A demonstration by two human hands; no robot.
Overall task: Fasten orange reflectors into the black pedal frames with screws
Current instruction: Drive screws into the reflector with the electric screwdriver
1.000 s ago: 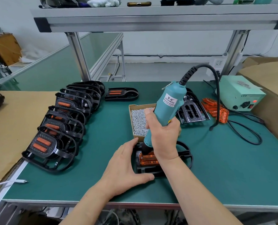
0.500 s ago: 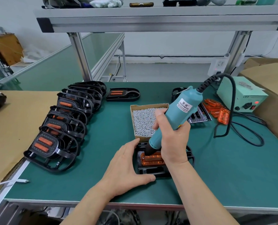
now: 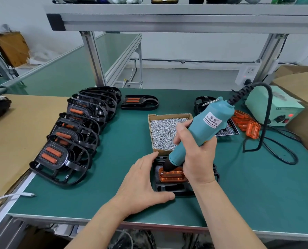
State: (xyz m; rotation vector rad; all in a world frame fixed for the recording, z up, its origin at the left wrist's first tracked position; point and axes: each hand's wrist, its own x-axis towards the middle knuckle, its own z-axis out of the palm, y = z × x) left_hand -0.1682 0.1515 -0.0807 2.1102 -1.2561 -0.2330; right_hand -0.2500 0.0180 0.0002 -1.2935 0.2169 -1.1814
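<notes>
Right hand (image 3: 197,155): fingers and thumb are wrapped round the lower body of the electric screwdriver (image 3: 203,128), gripping it firmly.
Electric screwdriver: teal, leaning up and to the right, with its black nose down on the left end of the orange reflector (image 3: 173,176). The bit itself is hidden by the nose.
Left hand (image 3: 142,184): fingers are nearly straight and together against the left side of the black pedal frame (image 3: 169,188), and the thumb lies along its near edge (a brace, not a curled grip).
Black pedal frame: flat on the green table (image 3: 113,177), near the front edge, just in front of the box of screws (image 3: 164,133).
Orange reflector: seated in the frame, partly covered by the right hand.
Box of screws: an open cardboard tray, heaped with small silver screws.
Finished pedals (image 3: 72,141): a row leaning one on another at the left, orange strips showing. One more pedal (image 3: 140,102) lies alone behind them.
Loose reflectors (image 3: 246,123): piled at the right, near the pale green power unit (image 3: 273,108).
Cable (image 3: 268,141): black, running from the screwdriver's top in a loop down onto the table.
</notes>
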